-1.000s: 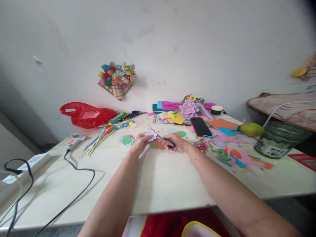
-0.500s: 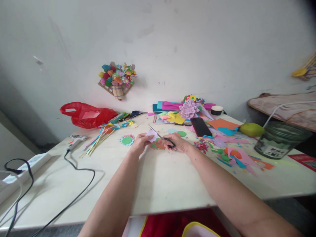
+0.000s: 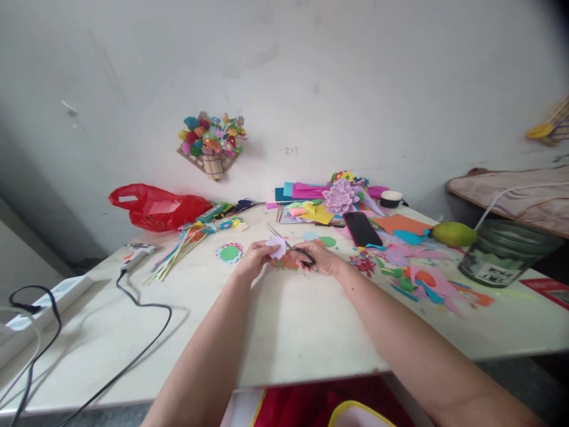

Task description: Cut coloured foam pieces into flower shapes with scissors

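Between the fingers of my left hand (image 3: 255,258) is a small lilac paper or foam cutout (image 3: 276,245) with a scalloped edge. My right hand (image 3: 323,258) is closed around the dark handles of a pair of scissors (image 3: 304,256). The slightly parted blades point up and left, at the cutout's upper right edge. Orange cut pieces (image 3: 287,261) lie on the table just beneath the hands. Left of my left hand sits a layered flower (image 3: 229,253) with a green centre. A green disc (image 3: 328,241) rests beyond my right hand.
A hot glue gun (image 3: 141,255) with a black cable lies at left, near a power strip (image 3: 53,302) and a red plastic bag (image 3: 160,207). At right are a phone (image 3: 361,229), coloured scraps (image 3: 427,284), a green fruit (image 3: 453,233) and a glass jar (image 3: 502,252).
The lilac cutout has turned slightly and shifted a little to the right in my left hand. My right hand stays nearly in place with the scissors.
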The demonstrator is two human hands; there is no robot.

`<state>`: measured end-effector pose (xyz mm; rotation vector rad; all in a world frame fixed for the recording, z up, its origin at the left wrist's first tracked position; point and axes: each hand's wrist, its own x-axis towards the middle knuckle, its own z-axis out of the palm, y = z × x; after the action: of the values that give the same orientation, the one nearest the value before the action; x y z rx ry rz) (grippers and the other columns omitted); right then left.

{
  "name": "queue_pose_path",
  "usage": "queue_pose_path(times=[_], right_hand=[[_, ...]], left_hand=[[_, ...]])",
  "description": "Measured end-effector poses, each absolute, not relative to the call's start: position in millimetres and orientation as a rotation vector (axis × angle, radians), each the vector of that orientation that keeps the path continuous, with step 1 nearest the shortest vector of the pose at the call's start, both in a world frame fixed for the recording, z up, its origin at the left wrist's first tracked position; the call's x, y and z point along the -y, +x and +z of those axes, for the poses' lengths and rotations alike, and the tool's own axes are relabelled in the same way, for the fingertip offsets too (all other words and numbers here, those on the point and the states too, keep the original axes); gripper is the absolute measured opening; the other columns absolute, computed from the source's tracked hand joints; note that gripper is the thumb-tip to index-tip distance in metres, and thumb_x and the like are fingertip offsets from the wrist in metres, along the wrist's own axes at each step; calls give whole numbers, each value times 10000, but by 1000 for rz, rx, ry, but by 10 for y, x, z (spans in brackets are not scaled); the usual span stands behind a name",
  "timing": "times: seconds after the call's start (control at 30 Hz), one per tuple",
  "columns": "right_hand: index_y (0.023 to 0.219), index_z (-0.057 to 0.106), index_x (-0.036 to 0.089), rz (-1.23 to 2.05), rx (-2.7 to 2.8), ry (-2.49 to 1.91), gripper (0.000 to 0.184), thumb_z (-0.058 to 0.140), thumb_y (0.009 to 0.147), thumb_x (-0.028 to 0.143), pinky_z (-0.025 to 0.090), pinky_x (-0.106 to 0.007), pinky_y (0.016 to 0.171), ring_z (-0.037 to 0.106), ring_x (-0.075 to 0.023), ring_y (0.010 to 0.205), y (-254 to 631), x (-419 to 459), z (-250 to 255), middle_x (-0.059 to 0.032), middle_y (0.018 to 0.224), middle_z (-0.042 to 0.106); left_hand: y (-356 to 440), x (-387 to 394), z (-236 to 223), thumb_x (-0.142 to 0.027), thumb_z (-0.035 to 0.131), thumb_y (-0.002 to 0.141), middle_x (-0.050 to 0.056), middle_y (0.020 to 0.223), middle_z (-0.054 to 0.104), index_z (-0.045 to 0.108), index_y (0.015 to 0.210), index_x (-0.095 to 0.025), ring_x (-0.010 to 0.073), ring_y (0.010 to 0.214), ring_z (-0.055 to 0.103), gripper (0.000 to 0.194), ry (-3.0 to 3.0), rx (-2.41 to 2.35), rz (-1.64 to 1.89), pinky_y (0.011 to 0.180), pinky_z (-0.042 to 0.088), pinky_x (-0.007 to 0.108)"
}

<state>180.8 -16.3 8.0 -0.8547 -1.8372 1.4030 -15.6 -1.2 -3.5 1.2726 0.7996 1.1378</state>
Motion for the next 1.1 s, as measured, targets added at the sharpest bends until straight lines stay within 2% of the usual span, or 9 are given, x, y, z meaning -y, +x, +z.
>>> queue_pose_path(times=[0.23, 0.47, 0.67, 0.87, 1.0, 1.1], right_hand=[[723, 554, 138, 1372, 1742, -881, 340, 578, 742, 477, 233, -176, 317, 429, -52, 358, 1825, 127, 42, 32, 507, 524], [653, 511, 142, 1420, 1879, -850, 407, 548, 762, 533, 263, -171, 307, 470, -60, 374, 1857, 100, 29, 12, 528, 550], [651, 513, 140, 1464, 1919, -814, 378, 564, 764, 497, 269, -169, 309, 495, -68, 384, 1876, 72, -2, 9, 526, 559], [659, 519, 134, 1452, 1903, -826, 422, 546, 767, 542, 275, -179, 319, 486, -67, 379, 1878, 127, 46, 7, 520, 554], [671, 516, 136, 1454, 1902, -830, 433, 548, 757, 560, 281, -183, 326, 464, -62, 359, 1877, 145, 69, 12, 505, 555], [682, 514, 141, 1461, 1904, -836, 423, 548, 756, 556, 285, -184, 327, 467, -65, 361, 1884, 134, 62, 12, 510, 563]], left_hand=[[-174, -9, -56, -296, 750, 602, 27, 560, 611, 693, 632, -116, 90, 468, 517, 191, 1290, -809, 1145, 490, 429, 208], [-167, 38, -18, -327, 751, 614, 59, 628, 654, 708, 679, -117, 118, 521, 556, 224, 1363, -771, 1017, 520, 457, 230], [-142, 78, 8, -395, 730, 654, 59, 616, 652, 688, 712, -110, 122, 524, 572, 293, 1398, -743, 921, 530, 455, 231], [-146, 42, -21, -343, 770, 623, 2, 627, 626, 653, 755, -137, 60, 447, 504, 272, 1346, -747, 1044, 470, 412, 187], [-149, 9, -32, -379, 761, 626, -9, 557, 588, 634, 684, -132, 54, 436, 480, 285, 1310, -766, 1098, 433, 356, 175], [-152, -8, -47, -382, 757, 629, -4, 554, 594, 626, 651, -133, 71, 473, 507, 282, 1278, -763, 1127, 468, 370, 185]])
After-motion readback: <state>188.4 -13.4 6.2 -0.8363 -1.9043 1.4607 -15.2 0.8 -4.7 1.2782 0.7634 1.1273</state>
